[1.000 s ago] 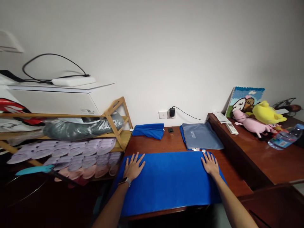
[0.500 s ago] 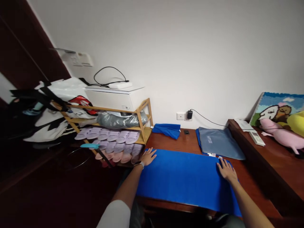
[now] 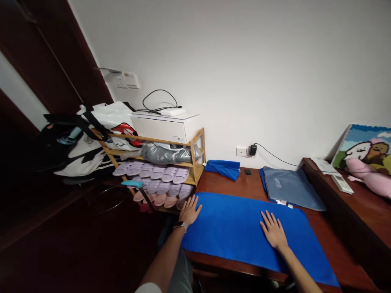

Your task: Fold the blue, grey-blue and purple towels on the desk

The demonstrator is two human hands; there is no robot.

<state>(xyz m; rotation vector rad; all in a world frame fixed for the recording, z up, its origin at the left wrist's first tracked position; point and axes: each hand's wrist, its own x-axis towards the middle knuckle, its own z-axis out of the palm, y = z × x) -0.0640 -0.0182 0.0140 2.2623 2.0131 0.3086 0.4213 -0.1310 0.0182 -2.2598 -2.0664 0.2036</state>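
Observation:
A blue towel (image 3: pixel 232 228) lies spread flat on the reddish-brown wooden desk (image 3: pixel 214 184), its front edge along the desk's front. At the towel's left edge rests my left hand (image 3: pixel 190 211), palm down with fingers stretched out. My right hand (image 3: pixel 273 231) lies on the right half of the towel, fingers spread and holding nothing. Small white tags show at the towel's far edge. Behind it are a crumpled blue cloth (image 3: pixel 223 168) by the wall and a folded grey-blue cloth (image 3: pixel 291 187) with pale lettering, lying over more blue cloth.
Left of the desk stands a wooden rack (image 3: pixel 200 156) with several pairs of slippers (image 3: pixel 159 185) and a white box (image 3: pixel 161 127) on top. A black plug (image 3: pixel 253 149) sits in the wall. On the raised right surface lie a remote (image 3: pixel 342 183) and a pink plush toy (image 3: pixel 369 173).
My right hand has slid left from the towel's right edge onto its surface. My left hand stays at the left edge. The view has shifted a little to the left.

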